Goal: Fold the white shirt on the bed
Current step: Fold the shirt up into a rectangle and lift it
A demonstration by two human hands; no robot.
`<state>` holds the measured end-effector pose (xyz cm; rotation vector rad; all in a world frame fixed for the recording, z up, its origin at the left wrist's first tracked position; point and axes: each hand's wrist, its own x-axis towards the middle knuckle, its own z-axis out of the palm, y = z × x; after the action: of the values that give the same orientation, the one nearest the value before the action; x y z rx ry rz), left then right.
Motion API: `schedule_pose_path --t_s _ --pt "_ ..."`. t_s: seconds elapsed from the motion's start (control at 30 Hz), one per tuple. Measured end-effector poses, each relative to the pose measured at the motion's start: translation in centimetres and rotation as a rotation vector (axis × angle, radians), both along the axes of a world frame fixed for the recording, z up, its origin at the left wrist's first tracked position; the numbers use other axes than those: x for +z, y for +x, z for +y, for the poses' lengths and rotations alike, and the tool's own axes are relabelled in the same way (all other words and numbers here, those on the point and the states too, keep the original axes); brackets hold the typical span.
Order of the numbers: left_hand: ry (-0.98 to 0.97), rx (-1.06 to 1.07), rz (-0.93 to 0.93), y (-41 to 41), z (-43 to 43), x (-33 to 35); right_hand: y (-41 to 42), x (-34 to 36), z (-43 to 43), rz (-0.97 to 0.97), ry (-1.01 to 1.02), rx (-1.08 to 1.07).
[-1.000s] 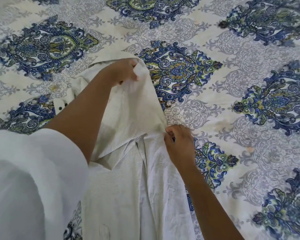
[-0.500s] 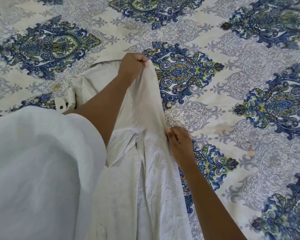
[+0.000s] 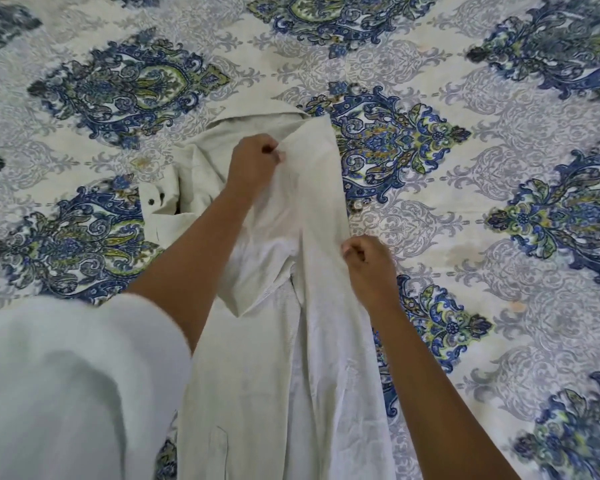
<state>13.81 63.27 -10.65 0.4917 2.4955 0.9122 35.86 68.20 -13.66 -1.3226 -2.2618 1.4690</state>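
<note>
White shirt [image 3: 326,375] lies on the bed [image 3: 499,237], mid-scene, running near to far. Left hand [image 3: 253,161] has its fingers curled, pinching the turned-over panel towards the far end. Right hand [image 3: 369,268] pinches the same panel's right edge, nearer. Recommendation: draw the fabric taut between both pinches, lay the edge straight, and smooth it before release.

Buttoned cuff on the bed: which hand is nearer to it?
Left. The left hand pinches the white shirt just right of the cuff; the right hand grips the shirt's opposite edge, farther right.
</note>
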Motion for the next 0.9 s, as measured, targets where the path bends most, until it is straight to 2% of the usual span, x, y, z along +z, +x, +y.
schedule_pose_path --t_s 0.13,0.2,0.27,0.33,0.4,0.47,0.5,0.57,0.6,0.67,0.7,0.77,0.83,0.9 --pt "-0.177 -0.012 0.227 1.8 -0.9 1.7 0.2 1.3 -0.2 -0.014 0.013 -0.031" --pt "-0.201 0.062 0.438 4.1 -3.7 3.1 0.5 2.3 -1.1 0.008 0.145 -0.042" --pt "-0.248 0.158 0.578 6.0 -7.3 4.2 0.5 3.2 -2.8 0.06 0.236 0.056" --pt "-0.365 0.183 0.551 7.0 -10.1 4.3 0.6 3.1 -4.1 0.072 0.165 0.193" --pt "-0.441 0.172 0.468 8.4 -12.1 4.3 0.9 2.8 -4.1 0.01 0.064 0.125" --pt "-0.378 0.15 0.529 10.9 -13.1 4.3 1.5 3.1 -3.3 -0.001 0.033 -0.129" --pt "-0.313 0.103 0.597 12.3 -13.3 4.2 1.9 3.5 -3.3 0.028 0.062 -0.187" --pt "-0.218 -0.083 0.695 15.5 -13.4 2.9 2.9 4.4 -4.4 0.08 0.173 -0.058" --pt "-0.205 -0.157 0.669 16.7 -13.3 2.3 3.6 4.2 -5.3 0.073 0.214 0.07" --pt "-0.198 -0.137 0.454 18.1 -12.7 1.9 5.5 3.1 -6.5 -0.013 0.222 0.269" --pt "-0.208 -0.071 0.294 18.5 -12.3 1.8 6.4 2.6 -6.5 -0.056 0.214 0.276" --pt "-0.22 0.034 0.035 19.0 -11.7 1.3 7.5 2.6 -6.0 -0.106 0.175 0.081" --pt "-0.18 0.133 -0.095 19.1 -10.7 0.9 8.1 3.0 -6.3 -0.077 0.2 -0.064" --pt "-0.16 0.21 -0.176 19.2 -9.7 0.6 8.8 3.6 -7.9 0.0 0.248 0.029"
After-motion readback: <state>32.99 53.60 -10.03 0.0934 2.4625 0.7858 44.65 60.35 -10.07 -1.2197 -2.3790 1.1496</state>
